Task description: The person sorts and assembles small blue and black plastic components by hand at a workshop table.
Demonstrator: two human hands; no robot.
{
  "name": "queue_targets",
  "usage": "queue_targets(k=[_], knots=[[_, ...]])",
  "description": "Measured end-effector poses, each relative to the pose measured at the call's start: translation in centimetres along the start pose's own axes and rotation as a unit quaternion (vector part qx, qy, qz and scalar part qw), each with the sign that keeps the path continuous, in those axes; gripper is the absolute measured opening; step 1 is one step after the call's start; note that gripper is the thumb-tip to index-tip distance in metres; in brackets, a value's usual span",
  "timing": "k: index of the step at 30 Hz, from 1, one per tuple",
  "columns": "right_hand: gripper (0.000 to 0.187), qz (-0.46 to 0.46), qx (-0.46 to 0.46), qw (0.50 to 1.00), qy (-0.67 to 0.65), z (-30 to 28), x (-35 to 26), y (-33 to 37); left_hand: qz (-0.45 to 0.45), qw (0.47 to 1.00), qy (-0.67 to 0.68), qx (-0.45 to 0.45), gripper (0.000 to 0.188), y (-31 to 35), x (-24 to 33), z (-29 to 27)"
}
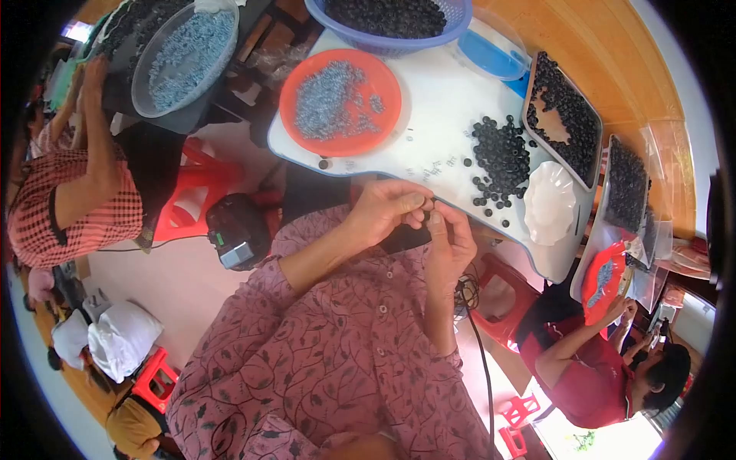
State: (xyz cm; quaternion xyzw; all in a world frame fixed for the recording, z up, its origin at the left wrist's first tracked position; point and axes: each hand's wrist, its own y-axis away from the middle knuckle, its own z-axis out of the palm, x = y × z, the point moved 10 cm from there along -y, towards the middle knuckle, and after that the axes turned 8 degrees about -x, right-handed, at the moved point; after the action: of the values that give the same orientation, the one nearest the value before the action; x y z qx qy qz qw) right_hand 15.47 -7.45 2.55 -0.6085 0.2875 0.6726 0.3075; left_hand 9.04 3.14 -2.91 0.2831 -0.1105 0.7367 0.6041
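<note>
Close to the table's near edge, my left hand [385,211] and my right hand [451,239] meet fingertip to fingertip. Both are closed in a pinch around a small dark piece [429,205], mostly covered by my fingers; its exact kind is too small to tell. On the white table [429,100] just beyond them lie a few tiny metallic pieces [435,167]. A pile of small black round parts [500,153] spreads to their right. Left of it, an orange-red plate [387,92] carries a heap of small silvery-blue metal parts [330,100].
A purple basket [460,29] of black parts stands at the far edge. To the right are a white scalloped dish [549,203] and a tray [594,146] with black parts. Co-workers sit at left [77,203] and right [583,376]. A cable [484,353] hangs beside my right arm.
</note>
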Motion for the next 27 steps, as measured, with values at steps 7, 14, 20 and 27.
queue_targets(k=[7,14,20,27], knots=[[0.014,-0.024,0.017,0.998,0.057,0.3,-1.2,-0.2,0.003,0.997,0.067,-0.032,0.02,0.0,0.3,0.6],[0.012,-0.034,0.013,0.997,0.062,0.4,-1.6,-0.5,0.008,0.995,0.083,-0.058,0.021,-0.1,0.9,1.4],[0.013,-0.044,0.017,0.998,0.032,0.3,-1.6,-0.3,0.023,0.979,0.177,-0.101,0.026,-0.4,1.8,3.0],[0.012,-0.051,0.003,0.998,0.044,0.7,-2.0,-0.2,0.031,0.979,0.172,-0.105,0.031,0.2,2.4,3.7]])
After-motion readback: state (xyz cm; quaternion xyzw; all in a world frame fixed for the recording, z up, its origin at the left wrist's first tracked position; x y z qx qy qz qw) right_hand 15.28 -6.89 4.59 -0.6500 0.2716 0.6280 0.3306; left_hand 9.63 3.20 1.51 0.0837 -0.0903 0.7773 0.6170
